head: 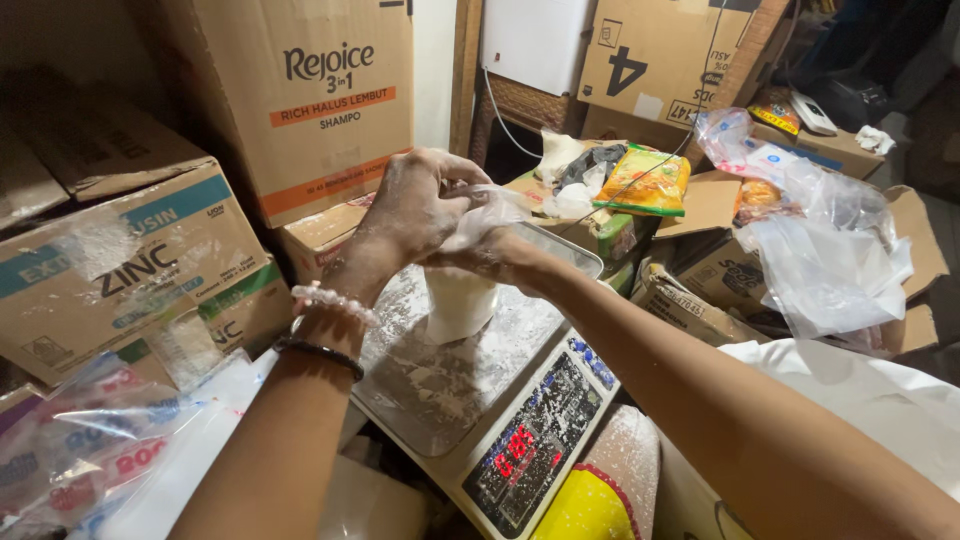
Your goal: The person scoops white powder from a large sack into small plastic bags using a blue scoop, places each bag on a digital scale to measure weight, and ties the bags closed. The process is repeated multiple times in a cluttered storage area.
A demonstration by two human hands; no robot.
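Nearest my view, both forearms reach out from the lower edge, the left one wearing a pale bead bracelet (335, 300) and a thin black band (318, 349). Below them sits a digital scale (470, 400) with a steel pan dusted in white powder and a dark front panel showing red lit digits. On the pan stands a small clear plastic bag (458, 300) filled with white powder, upright, its neck gathered above it. My left hand (415, 210) is curled tight around the twisted top of that bag, fingers closed and powdered white; my right hand (490, 255) comes in from the right, pinching the same neck just beneath, wrist bent slightly, fingers mostly hidden by the plastic. At lower left lies a heap of clear packets (80, 440) with red and blue printing. Behind them, brown cartons (120, 270) with teal and green label bands are stacked, and a taller carton (320, 100) with an orange stripe rises beyond the hands. To the right, a yellow and green snack packet (645, 180) rests on open cartons, and loose clear plastic bags (820, 260) spill over more boxes. A yellow rounded object (585, 510) shows at the bottom edge.
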